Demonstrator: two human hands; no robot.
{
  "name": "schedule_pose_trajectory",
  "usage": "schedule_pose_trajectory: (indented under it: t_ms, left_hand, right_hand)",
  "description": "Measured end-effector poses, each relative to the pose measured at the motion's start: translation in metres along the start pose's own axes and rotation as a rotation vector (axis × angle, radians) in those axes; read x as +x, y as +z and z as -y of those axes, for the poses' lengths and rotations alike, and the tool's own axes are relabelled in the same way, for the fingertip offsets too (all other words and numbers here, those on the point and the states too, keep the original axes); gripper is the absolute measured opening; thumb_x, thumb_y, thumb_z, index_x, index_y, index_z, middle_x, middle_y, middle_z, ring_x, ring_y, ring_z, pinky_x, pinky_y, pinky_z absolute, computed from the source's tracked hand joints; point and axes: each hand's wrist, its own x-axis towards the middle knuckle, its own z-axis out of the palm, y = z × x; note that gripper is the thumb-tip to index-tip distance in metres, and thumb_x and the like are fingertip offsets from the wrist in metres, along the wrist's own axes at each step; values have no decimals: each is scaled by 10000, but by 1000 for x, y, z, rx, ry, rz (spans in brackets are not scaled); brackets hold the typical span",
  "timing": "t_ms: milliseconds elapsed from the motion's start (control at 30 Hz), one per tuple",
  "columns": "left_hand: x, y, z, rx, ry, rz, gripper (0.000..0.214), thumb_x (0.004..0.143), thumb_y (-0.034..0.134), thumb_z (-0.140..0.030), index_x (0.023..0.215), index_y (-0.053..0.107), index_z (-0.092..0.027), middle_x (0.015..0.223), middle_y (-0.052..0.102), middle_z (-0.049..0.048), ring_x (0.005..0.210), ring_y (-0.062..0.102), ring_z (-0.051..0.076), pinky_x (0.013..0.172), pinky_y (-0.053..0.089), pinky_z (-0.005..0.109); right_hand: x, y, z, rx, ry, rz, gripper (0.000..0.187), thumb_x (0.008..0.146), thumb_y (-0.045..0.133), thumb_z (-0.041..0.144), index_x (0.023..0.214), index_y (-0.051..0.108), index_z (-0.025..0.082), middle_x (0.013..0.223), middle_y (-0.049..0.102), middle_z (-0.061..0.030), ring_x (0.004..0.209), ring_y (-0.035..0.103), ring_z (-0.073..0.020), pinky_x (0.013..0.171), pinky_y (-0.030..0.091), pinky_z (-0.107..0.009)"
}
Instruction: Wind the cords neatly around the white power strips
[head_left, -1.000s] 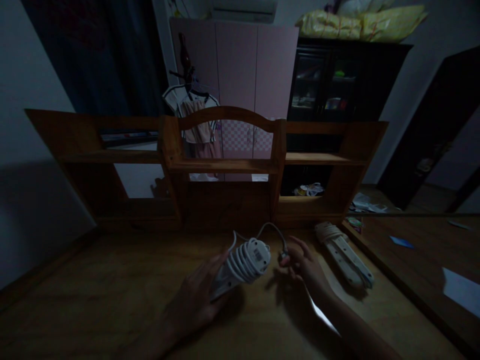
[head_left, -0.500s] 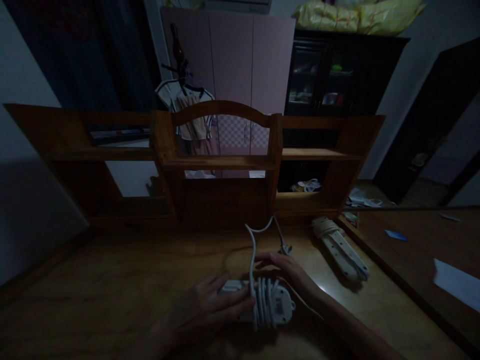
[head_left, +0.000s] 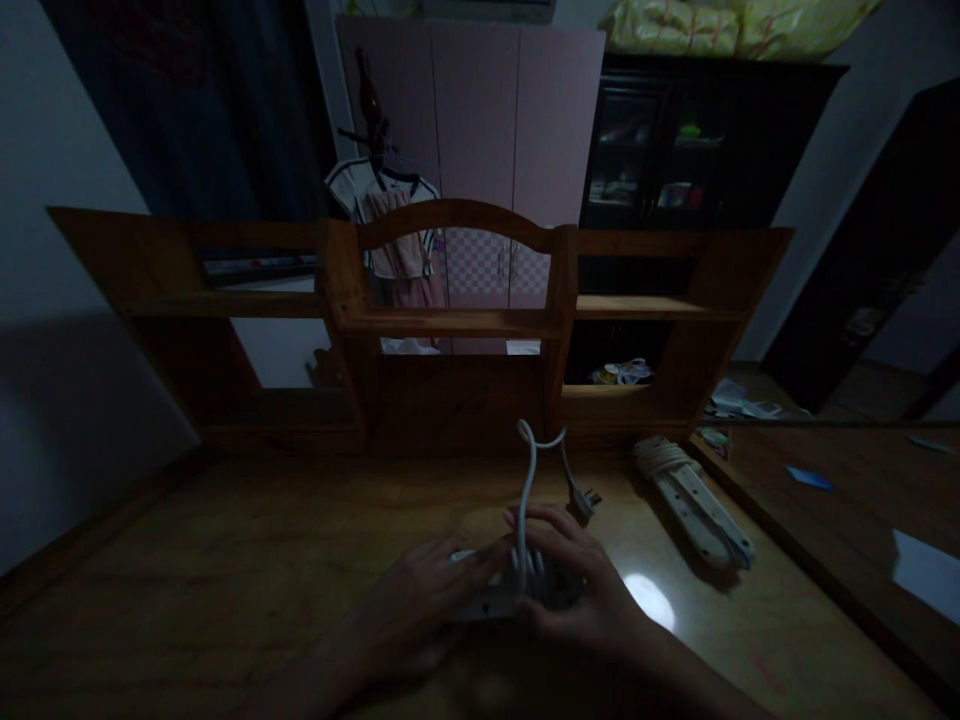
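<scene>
A white power strip [head_left: 495, 597] with its cord wound round it lies on the wooden desk [head_left: 225, 560] in front of me. My left hand [head_left: 420, 610] holds its left end, fingers curled on it. My right hand [head_left: 574, 585] covers the wound end, fingers wrapped over the coils. A loop of white cord [head_left: 529, 470] stands up above the hands, and the plug [head_left: 585, 497] hangs at its free end, just beyond my right fingers.
A second power strip [head_left: 694, 500] with a wound cord lies to the right on the desk. A wooden shelf unit [head_left: 450, 325] lines the desk's back edge. Papers [head_left: 919, 575] lie on a darker surface at the right. The room is dim.
The strip went from tilted up in my left hand to flat on the desk. My right hand let go of the plug end and closed over the coils.
</scene>
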Motion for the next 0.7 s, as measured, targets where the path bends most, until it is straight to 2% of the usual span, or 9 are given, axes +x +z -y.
schedule_pose_trajectory:
  t_ms: [100,167,267,367,500,633,700]
  left_hand:
    - [3,-2,1,-39,-86,-68,915,773,560,-146,1512,37,-276,1404,478,61,1108,519,258,939,459,423]
    - [5,-2,4,-23,-149,-123,878,798,536,-128,1510,53,-303,1491,371,36,1195,477,254,1002,422,425]
    - [8,-4,9,-47,-314,-247,786,871,497,-180,1509,55,-301,1551,251,15,1318,385,230,1088,355,405]
    - [9,-6,10,-107,-424,-354,743,908,491,-267,1510,55,-282,1565,206,15,1376,318,204,1123,322,372]
    - [8,-7,6,-122,-376,-390,730,901,503,-269,1508,96,-267,1565,205,25,1391,300,208,1127,323,365]
    - [2,-4,7,-21,-219,-405,700,891,491,-211,1501,151,-261,1558,221,68,1349,368,246,1072,392,406]
    - [-2,-1,10,73,-102,-391,689,882,486,-168,1492,188,-283,1548,249,76,1303,422,263,1028,428,432]
  right_hand:
    - [-1,4,-4,-92,-108,-111,716,717,674,91,1372,453,279,1288,533,-84,1205,474,-259,1013,392,-417]
    - [-1,8,-8,-127,-146,-176,603,744,626,66,1303,508,257,1178,592,-79,1122,523,-247,964,420,-407]
    - [0,9,-14,-141,-99,-279,340,805,522,32,1069,593,235,936,633,-47,912,584,-202,794,470,-335]
    - [2,2,-17,-187,2,-379,215,869,474,71,970,590,222,880,618,-44,838,581,-187,725,461,-303]
    - [6,-15,-24,-105,268,-442,130,935,467,227,987,584,208,922,615,-54,783,586,-170,653,462,-264]
    - [7,-18,-39,141,409,-372,313,934,471,337,1216,543,221,779,627,-10,624,602,-152,600,482,-263]
    - [7,-12,-46,340,475,-313,375,915,496,389,1236,559,207,795,655,-23,638,629,-163,608,500,-278]
